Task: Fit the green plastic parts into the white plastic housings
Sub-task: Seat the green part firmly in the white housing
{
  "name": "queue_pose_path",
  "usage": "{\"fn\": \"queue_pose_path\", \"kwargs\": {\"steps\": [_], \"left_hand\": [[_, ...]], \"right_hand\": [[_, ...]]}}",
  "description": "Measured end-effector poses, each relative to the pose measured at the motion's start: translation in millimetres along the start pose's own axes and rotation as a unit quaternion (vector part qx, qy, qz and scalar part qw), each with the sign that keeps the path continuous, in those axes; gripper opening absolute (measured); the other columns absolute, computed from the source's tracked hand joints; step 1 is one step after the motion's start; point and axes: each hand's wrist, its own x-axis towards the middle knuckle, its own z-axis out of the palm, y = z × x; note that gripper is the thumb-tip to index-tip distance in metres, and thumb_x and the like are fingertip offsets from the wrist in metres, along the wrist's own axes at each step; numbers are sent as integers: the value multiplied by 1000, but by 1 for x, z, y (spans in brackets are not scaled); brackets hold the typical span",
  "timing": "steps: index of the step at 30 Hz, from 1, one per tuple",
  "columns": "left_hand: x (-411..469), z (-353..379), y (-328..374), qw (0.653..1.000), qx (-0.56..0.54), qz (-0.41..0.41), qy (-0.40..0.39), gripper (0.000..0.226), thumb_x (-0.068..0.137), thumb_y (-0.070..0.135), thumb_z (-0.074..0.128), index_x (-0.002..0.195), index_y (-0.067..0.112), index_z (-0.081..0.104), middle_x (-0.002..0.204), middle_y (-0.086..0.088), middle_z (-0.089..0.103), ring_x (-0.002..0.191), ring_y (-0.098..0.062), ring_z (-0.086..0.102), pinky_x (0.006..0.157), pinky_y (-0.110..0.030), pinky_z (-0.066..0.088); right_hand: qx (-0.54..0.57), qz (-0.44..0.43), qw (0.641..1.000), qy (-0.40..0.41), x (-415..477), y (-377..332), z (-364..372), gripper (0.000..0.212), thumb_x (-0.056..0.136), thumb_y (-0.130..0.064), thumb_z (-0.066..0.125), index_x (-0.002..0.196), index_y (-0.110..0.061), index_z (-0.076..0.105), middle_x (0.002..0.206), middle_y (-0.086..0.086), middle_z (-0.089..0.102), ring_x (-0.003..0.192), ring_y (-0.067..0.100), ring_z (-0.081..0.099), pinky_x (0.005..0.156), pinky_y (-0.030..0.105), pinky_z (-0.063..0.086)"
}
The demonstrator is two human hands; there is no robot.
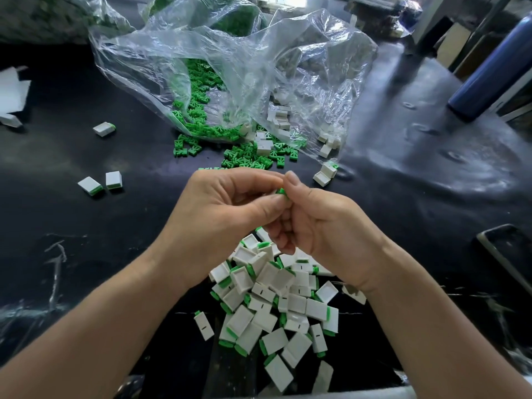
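Left hand [227,203] and right hand [319,226] are pinching a green part [281,192] between them, a housing probably hiding beneath. Pressing askew is risking a drop into the finished pile [276,298] at six o'clock.

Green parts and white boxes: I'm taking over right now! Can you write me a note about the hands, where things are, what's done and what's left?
Hands: left hand and right hand meet, both pinching one green part; any housing in them is hidden.
Supplies: loose green parts spill from the clear bag; empty white housings lie in its right side.
Done: a pile of fitted housings near you, a few strays at left.
Left: many loose parts to fit.
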Motion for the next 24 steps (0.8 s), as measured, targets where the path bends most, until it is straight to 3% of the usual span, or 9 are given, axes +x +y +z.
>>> {"fn": "queue_pose_path", "kwargs": {"steps": [3,7,11,15,24], "left_hand": [[0,-3,0,1000,-26,-10,-14,16,76,-2,59,89,-6,68,69,-33,61,52,-36,60,55,-34,54],[0,-3,0,999,-38,-12,-22,21,76,-2,52,86,-5,70,68,-31,62,52,-38,60,56,-36,53],[1,-4,1,999,-31,-30,-16,22,72,-2,52,81,0,72,65,-25,64,52,-32,61,54,-31,52],[1,-5,5,998,-32,-55,0,23,68,1,55,80,5,73,71,-32,62,54,-27,62,54,-26,53],[0,-5,5,996,-48,-76,17,20,65,1,56,72,6,75,83,-33,63,61,-31,65,56,-24,53]], "right_hand": [[-21,4,1000,10,0,1,-2,68,77,-53,39,93,11,54,58,-4,52,54,10,44,54,24,34],[-49,-8,998,26,-1,0,-1,50,81,-53,35,78,-9,61,61,-4,54,57,10,45,54,23,37],[-86,-10,996,24,-2,-1,-1,54,85,-56,36,82,-8,60,63,-5,53,57,8,45,54,21,37],[-116,-20,993,29,-3,-3,1,53,77,-51,36,85,-4,59,63,-4,52,56,8,45,53,20,37],[-123,-49,988,74,-3,-3,8,44,73,-48,41,77,-8,60,56,-6,49,53,6,42,53,18,34]]}}
